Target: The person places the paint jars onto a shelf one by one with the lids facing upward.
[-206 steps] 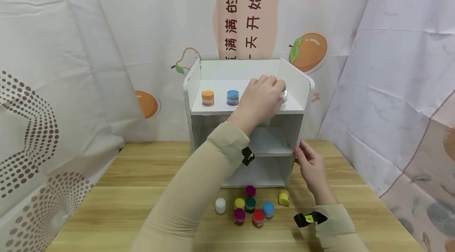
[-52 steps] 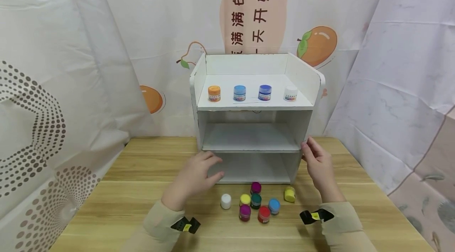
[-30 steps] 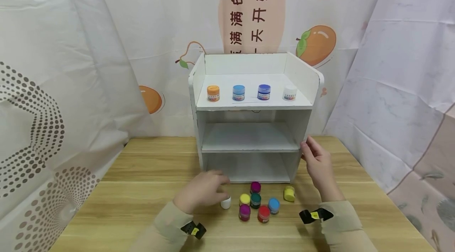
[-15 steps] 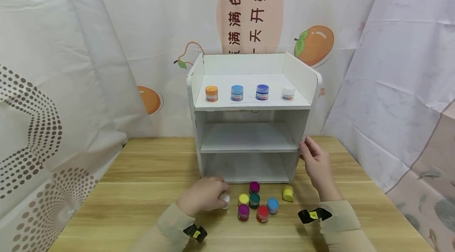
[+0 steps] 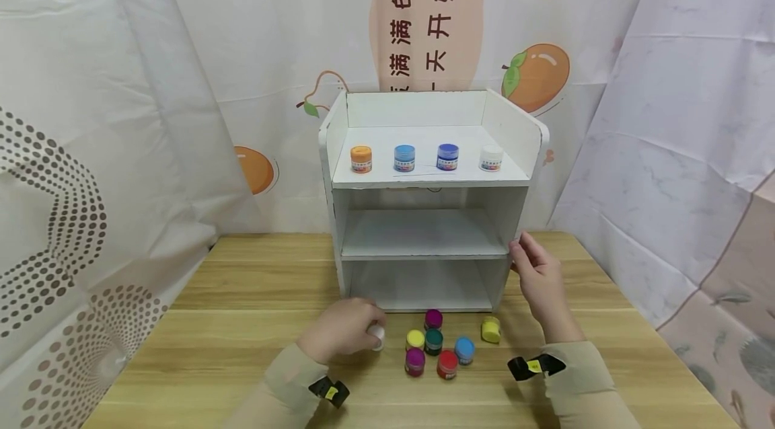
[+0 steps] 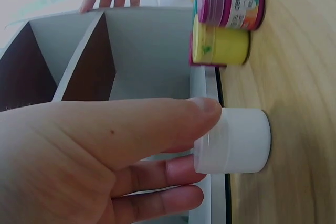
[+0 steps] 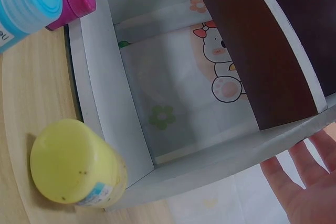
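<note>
My left hand (image 5: 348,331) pinches a small white paint jar (image 6: 244,140) between thumb and fingers, just in front of the cabinet's left end. Whether the jar's base touches the table cannot be told. My right hand (image 5: 539,284) rests against the right side panel of the white shelf cabinet (image 5: 426,183); its extended fingers (image 7: 286,182) touch the panel's outer face. Yellow (image 5: 414,340), dark green (image 5: 433,341), purple (image 5: 414,362), red (image 5: 447,364), light blue (image 5: 464,349) and magenta (image 5: 432,319) jars cluster on the table. Another yellow jar (image 5: 491,329) sits nearer the right hand.
On the cabinet's top stand orange (image 5: 361,159), light blue (image 5: 404,158), dark blue (image 5: 447,157) and white (image 5: 491,158) jars in a row. Below are a middle shelf (image 5: 424,234) and a bottom shelf (image 5: 420,284). Printed curtains hang behind the wooden table (image 5: 266,281).
The white jar has joined the top row. My left hand came down from there, took hold of another white jar on the table and shifted it slightly left. My right hand stays at the panel.
</note>
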The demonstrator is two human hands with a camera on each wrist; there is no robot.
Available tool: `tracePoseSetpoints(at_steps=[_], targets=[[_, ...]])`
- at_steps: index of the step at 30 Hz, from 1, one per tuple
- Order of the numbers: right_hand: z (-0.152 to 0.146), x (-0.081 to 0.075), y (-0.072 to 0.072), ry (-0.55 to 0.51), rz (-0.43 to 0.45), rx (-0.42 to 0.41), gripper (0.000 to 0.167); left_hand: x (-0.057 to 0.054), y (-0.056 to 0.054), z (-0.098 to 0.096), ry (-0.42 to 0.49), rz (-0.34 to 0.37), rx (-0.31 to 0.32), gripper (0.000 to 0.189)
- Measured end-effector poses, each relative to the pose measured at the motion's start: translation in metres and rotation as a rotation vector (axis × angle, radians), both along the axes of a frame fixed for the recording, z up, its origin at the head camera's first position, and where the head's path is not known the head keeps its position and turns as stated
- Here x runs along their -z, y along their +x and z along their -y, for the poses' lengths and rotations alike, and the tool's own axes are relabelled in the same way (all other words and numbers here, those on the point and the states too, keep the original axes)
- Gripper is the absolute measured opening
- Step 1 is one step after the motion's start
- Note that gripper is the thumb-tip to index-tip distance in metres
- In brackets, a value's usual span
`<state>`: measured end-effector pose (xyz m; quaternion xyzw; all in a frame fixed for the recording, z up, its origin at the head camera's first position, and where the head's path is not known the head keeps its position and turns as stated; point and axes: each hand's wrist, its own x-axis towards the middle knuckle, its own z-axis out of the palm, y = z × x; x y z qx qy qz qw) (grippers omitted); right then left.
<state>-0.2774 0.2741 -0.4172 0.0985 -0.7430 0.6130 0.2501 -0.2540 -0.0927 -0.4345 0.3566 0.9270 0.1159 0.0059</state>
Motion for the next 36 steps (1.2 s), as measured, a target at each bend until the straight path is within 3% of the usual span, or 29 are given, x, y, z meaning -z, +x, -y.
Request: tracePoseSetpoints(at_steps=[5,16,20,27,36], targets=[[0.000,0.000,0.000,-0.010,-0.006,-0.003,0.047,-0.002,-0.004,0.009,0.037,0.010,-0.017,0.010],[-0.002,0.004,-0.003,0.020,-0.016,0.002,0.050,-0.001,-0.008,0.016,0.027,0.016,-0.052,0.011],[-0.003,0.004,-0.004,0.019,-0.026,-0.003,0.049,-0.003,-0.005,0.014,0.032,0.020,-0.112,0.011],[-0.004,0.004,-0.005,0.012,-0.035,-0.009,0.049,-0.008,0.002,0.008,-0.023,-0.033,-0.235,0.032],[-0.001,0.002,-0.003,-0.001,-0.024,-0.012,0.048,-0.005,0.005,0.003,-0.063,-0.049,-0.276,0.038]])
